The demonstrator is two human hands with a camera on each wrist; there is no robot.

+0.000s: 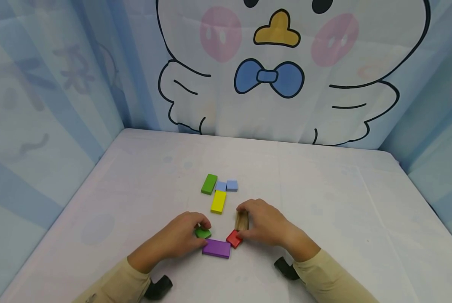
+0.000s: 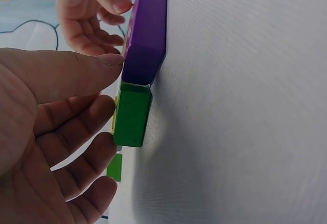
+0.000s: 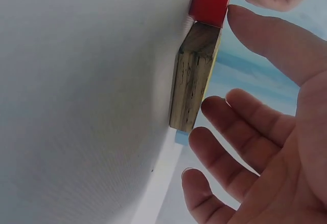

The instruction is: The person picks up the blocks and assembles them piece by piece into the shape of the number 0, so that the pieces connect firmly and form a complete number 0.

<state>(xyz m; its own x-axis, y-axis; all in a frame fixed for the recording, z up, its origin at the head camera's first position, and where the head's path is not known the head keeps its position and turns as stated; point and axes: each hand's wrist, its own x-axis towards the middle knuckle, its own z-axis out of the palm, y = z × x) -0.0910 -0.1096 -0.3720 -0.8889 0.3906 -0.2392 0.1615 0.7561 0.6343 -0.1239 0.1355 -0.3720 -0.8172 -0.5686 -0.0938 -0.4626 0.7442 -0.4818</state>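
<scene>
In the head view, my left hand [image 1: 178, 235] is at the near left of a small group of flat blocks. Its thumb tip lies at the corner of a purple block [image 1: 216, 249], and its loosely bent fingers reach over a small green block [image 1: 203, 233]. Opposite, my right hand [image 1: 269, 223] has its thumb at a red block [image 1: 233, 239], while its fingertips arch over the far end of a brown wooden block [image 1: 242, 221]. In the right wrist view, red block and wooden block [image 3: 191, 86] meet end to end. The purple block [image 2: 145, 35] adjoins the green one in the left wrist view.
Beyond the hands lie a yellow block [image 1: 218, 202], two light blue blocks [image 1: 231, 185] and a longer green block [image 1: 209, 184]. A white cloth covers the table [image 1: 324, 189]. Printed curtains [image 1: 267, 113] stand behind it and at both sides.
</scene>
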